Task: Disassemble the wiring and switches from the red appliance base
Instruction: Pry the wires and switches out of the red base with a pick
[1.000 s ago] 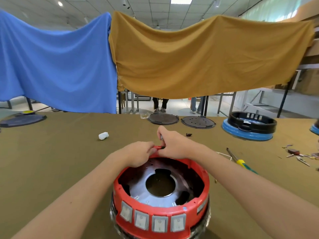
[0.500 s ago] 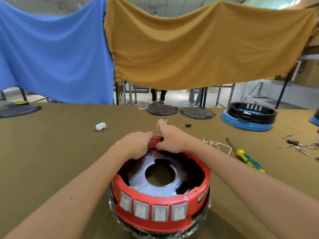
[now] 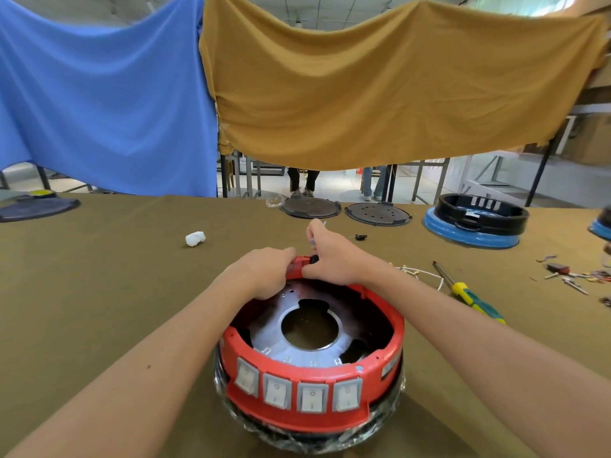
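Observation:
The red appliance base stands upside down on the olive table, near me. A row of several white rocker switches faces me on its front wall. Inside lies a silver metal plate with a round hole. My left hand grips the far rim of the base. My right hand pinches a small black part at that same far rim; what lies under its fingers is hidden. A loose bundle of white wires lies on the table to the right.
A yellow-green screwdriver lies right of the base. Small metal parts are scattered far right. A black-and-blue base, two dark round plates, a white wad and a small black piece sit farther back.
Both hands stay at the far rim of the red base. The camera has tilted a little, so the base sits slightly lower and nearer in view.

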Tool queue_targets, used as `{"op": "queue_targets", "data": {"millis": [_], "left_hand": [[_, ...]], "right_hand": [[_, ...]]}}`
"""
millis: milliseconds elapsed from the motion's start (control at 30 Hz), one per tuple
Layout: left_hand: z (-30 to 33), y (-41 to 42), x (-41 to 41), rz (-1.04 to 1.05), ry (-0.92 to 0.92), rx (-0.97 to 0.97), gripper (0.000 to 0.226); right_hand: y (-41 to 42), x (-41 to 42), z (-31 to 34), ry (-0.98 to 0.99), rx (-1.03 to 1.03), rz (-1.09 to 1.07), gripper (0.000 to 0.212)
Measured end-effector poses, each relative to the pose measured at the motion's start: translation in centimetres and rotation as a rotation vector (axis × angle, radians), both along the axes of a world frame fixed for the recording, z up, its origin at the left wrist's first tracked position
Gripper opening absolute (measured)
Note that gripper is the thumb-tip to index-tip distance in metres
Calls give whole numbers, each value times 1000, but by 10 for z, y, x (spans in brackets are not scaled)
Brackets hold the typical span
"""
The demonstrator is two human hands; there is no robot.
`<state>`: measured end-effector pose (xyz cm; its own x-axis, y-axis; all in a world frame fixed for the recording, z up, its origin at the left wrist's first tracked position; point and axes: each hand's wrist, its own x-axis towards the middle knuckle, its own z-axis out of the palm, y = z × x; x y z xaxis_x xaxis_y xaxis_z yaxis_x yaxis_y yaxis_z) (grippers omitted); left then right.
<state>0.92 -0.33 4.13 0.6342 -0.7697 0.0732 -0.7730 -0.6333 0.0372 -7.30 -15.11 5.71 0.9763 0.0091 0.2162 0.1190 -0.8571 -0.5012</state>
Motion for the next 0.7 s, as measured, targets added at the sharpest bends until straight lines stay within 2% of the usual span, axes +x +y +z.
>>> {"op": "queue_targets", "data": {"millis": [367, 467, 600, 667, 700], "left_hand": [[4, 3, -4, -11, 3, -7, 11], [11, 6, -5, -33, -23, 36, 10], [23, 3, -7, -33, -49, 146, 15], [29, -1, -10, -53, 44, 105, 6], [31, -2, -12, -73, 127, 42, 10]], "right_hand": [[-2, -4, 2, 46, 94, -25, 45], [-4, -8, 4, 59, 360, -47, 46], [-11, -13, 7, 69, 562, -193, 15], [-14, -16, 8, 74, 680, -220, 19], [-16, -17, 8, 61, 716, -230, 26]]}}
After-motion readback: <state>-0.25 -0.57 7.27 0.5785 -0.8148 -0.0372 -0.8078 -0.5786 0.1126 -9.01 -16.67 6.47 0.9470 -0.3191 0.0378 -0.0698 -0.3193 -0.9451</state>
